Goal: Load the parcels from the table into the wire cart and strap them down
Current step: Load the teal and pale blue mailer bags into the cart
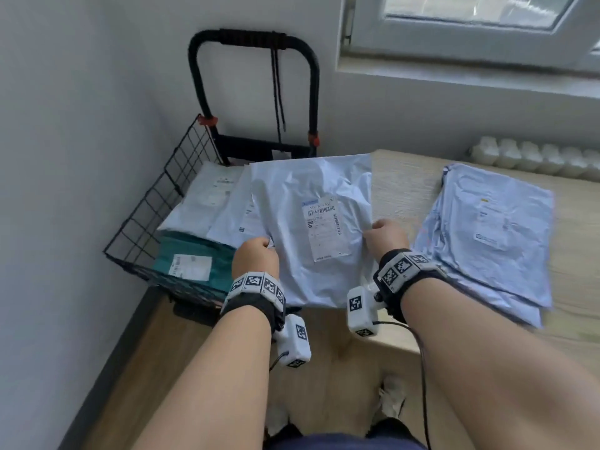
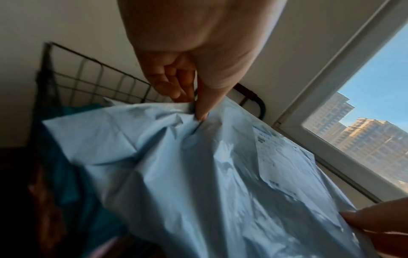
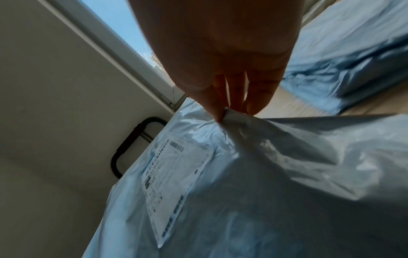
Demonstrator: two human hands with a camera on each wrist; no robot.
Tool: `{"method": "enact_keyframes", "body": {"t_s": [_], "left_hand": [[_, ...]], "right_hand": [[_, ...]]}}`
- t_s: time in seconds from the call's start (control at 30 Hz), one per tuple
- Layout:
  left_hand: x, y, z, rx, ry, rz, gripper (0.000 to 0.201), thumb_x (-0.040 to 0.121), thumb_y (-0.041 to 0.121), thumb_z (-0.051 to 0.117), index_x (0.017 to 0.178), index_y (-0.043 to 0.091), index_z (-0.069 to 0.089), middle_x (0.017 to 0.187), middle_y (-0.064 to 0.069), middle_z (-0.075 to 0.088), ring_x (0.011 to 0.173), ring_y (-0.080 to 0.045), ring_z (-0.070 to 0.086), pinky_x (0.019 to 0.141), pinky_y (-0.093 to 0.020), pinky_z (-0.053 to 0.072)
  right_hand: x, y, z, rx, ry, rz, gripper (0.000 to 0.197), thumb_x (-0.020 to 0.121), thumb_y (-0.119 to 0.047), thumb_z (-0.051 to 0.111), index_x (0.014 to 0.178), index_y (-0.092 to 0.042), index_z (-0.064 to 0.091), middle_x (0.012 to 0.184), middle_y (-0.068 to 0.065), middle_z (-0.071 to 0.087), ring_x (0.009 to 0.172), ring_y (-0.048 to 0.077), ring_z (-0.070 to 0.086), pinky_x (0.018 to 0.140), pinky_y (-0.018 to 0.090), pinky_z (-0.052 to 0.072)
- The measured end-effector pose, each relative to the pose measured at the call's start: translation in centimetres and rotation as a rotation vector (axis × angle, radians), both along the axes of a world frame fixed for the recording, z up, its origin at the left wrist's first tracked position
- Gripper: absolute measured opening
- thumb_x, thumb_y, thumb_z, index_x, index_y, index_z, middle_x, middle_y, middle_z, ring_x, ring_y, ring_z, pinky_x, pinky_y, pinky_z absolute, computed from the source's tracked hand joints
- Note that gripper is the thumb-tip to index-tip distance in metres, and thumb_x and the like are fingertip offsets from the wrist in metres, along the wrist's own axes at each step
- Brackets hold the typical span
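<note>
Both hands hold a pale blue poly-mailer parcel [image 1: 311, 196] with a white shipping label, between the table edge and the wire cart [image 1: 152, 196]. My left hand [image 1: 259, 251] pinches its left edge [image 2: 198, 111]; my right hand [image 1: 380, 232] pinches its right edge [image 3: 223, 113]. In the cart lie white parcels [image 1: 207, 196] and a teal parcel [image 1: 191, 258]. A stack of pale blue parcels [image 1: 487, 232] lies on the wooden table [image 1: 402, 177]. Two black cords [image 1: 277, 92] hang from the cart handle [image 1: 253, 39].
The cart stands on the floor in the corner, against the left wall and left of the table. A window sill [image 1: 470, 79] runs above the table, and a white radiator [image 1: 532, 157] sits behind it. My feet [image 1: 389, 397] are below on the wood floor.
</note>
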State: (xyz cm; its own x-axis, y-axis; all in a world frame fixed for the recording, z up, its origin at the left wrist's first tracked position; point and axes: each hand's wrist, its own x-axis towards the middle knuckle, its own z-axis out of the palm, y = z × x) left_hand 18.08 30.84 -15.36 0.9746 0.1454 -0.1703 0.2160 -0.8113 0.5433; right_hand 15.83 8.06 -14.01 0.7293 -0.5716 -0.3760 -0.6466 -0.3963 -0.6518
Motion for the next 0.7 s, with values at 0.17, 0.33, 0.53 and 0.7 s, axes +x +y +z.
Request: {"method": "enact_keyframes", "body": {"t_s": [0.17,0.33,0.53,0.7], "left_hand": [[0.1,9.7,0.7,0.015,0.009,0.096,0.030,0.085,0.011,0.048,0.058,0.014,0.036,0.056,-0.007,0.037,0.054,-0.023,0.031,0.050,-0.027,0.018],[1.1,13.8,1.0,-0.009,-0.013,0.182,0.023,0.088,0.010,0.046,0.065,0.012,0.044,0.065,-0.004,0.047,0.063,-0.026,0.042,0.050,-0.027,0.025],[5.2,16.1,1.4,-0.114,0.051,0.326,0.010,0.089,0.007,0.041,0.092,0.015,0.046,0.074,0.001,0.049,0.071,-0.026,0.048,0.063,-0.032,0.037],[9.9,17.7,1.1,-0.065,0.116,0.254,0.023,0.089,0.008,0.043,0.100,0.017,0.061,0.103,-0.002,0.063,0.088,-0.024,0.055,0.071,-0.029,0.041]], "right_hand": [[1.8,9.2,-0.6,0.023,0.000,0.089,0.022,0.080,-0.009,0.046,0.086,-0.013,0.067,0.088,0.010,0.068,0.085,0.030,0.066,0.075,0.035,0.055],[4.0,13.9,-0.8,0.006,0.051,0.142,0.025,0.082,-0.008,0.044,0.091,-0.011,0.066,0.091,0.009,0.067,0.087,0.028,0.063,0.078,0.033,0.052],[9.9,16.5,-1.5,0.041,0.056,0.187,0.025,0.082,-0.004,0.044,0.091,-0.006,0.067,0.091,0.014,0.069,0.088,0.032,0.065,0.078,0.035,0.054],[14.7,18.2,-2.6,0.036,0.124,0.232,0.019,0.082,-0.001,0.048,0.072,-0.010,0.060,0.083,0.013,0.067,0.076,0.030,0.062,0.066,0.030,0.048]]}}
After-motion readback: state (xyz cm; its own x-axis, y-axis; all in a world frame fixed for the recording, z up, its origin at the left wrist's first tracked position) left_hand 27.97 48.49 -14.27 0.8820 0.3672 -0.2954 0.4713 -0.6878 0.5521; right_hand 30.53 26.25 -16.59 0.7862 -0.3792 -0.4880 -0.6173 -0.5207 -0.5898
